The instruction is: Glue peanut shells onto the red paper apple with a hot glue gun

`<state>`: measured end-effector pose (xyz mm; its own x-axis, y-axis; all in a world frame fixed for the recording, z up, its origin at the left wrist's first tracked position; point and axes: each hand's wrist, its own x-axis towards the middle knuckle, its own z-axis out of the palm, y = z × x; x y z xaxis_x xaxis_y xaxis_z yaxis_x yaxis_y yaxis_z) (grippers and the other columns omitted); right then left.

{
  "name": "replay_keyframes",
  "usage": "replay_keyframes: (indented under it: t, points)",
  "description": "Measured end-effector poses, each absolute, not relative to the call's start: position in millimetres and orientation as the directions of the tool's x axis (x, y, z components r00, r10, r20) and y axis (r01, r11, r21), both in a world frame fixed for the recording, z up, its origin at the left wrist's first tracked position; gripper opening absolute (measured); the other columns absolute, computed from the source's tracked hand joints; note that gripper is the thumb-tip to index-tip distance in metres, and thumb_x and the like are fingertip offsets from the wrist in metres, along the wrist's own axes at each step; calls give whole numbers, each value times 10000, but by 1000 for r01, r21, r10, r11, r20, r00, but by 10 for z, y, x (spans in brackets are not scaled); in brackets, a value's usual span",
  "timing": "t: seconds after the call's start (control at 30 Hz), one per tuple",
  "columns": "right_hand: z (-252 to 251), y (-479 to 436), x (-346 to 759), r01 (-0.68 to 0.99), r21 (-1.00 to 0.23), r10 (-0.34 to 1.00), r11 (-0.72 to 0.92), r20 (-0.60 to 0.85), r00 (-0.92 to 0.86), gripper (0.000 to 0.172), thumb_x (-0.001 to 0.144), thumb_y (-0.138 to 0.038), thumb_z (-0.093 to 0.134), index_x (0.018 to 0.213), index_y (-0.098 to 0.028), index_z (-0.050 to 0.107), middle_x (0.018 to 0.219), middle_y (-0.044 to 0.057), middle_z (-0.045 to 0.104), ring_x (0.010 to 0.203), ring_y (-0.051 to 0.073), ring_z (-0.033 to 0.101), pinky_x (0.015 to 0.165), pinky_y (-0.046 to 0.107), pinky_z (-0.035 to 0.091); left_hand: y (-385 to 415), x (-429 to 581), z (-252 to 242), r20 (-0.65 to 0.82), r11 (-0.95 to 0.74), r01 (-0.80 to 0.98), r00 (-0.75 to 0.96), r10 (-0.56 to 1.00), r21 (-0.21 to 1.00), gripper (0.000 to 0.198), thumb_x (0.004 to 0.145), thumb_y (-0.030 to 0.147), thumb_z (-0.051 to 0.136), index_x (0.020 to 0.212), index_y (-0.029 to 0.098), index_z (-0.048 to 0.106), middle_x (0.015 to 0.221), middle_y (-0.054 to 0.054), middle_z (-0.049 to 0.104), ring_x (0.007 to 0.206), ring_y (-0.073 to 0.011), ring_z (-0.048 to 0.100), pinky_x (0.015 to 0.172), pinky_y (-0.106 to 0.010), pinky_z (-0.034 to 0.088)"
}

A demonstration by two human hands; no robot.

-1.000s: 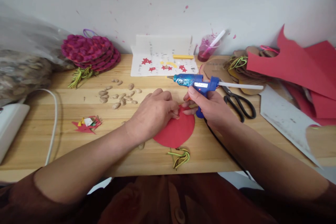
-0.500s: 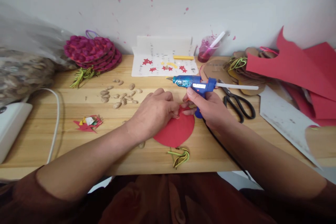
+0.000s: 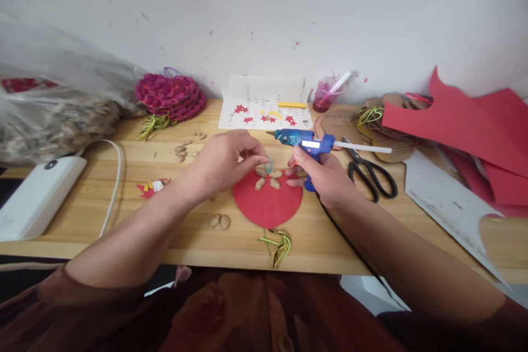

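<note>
several pale seeds (image 3: 259, 183) dot red disc (image 3: 268, 206); blue glue gun (image 3: 303, 140) beside

I am sitting at a wooden table (image 3: 231, 247) of pale, striped planks. It is stretching across the whole view, and its back edge is pressing against the wall (image 3: 264, 22). The wall is showing plain off-white, and small pink and red specks are dotting it here and there. Soft, even light is falling over everything and casting only faint shadows on the wood. Below the table's front edge a pale patch, floor (image 3: 363, 289) as far as I can tell, is peeking out.
</note>
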<state>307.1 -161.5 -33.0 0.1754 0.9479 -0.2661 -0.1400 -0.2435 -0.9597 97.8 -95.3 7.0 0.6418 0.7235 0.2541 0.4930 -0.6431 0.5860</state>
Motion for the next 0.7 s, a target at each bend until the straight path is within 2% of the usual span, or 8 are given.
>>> replay_keyframes:
  t: [0.13, 0.23, 0.47, 0.7]
  points:
    - [-301, -1636, 3057, -145, -962, 953, -231, -254, 164, 434, 745, -604, 807, 779, -194, 667, 781, 22, 673, 700, 145, 697, 579, 244, 639, -1111, 894, 76, 132, -622, 623, 648, 750, 474, 105, 858, 214, 688, 797, 198, 772, 771, -27, 706, 658, -138, 621, 643, -263, 455]
    - [-287, -1652, 3047, -149, -964, 958, -219, -242, 158, 413, 750, -579, 812, 777, -190, 676, 804, 16, 662, 701, 136, 686, 570, 243, 637, -1235, 892, -36, 117, -597, 679, 613, 781, 428, 93, 859, 215, 682, 847, 200, 773, 787, -32, 727, 666, -148, 647, 634, -261, 459]
    - [-272, -1659, 3032, -137, -968, 960, -210, -231, 161, 414, 747, -583, 804, 780, -197, 660, 785, 8, 653, 687, 134, 675, 549, 239, 625, -1359, 951, -176, 134, -574, 673, 587, 798, 467, 101, 885, 211, 655, 909, 184, 750, 821, -44, 745, 680, -149, 664, 640, -257, 488]
    - [-290, -1662, 3039, -142, -969, 960, -200, -223, 167, 444, 719, -606, 816, 801, -194, 672, 820, 20, 659, 701, 150, 685, 547, 258, 637, -1383, 998, -122, 9, -461, 758, 516, 857, 462, 140, 892, 250, 636, 930, 184, 753, 888, -55, 765, 733, -174, 679, 695, -285, 486]
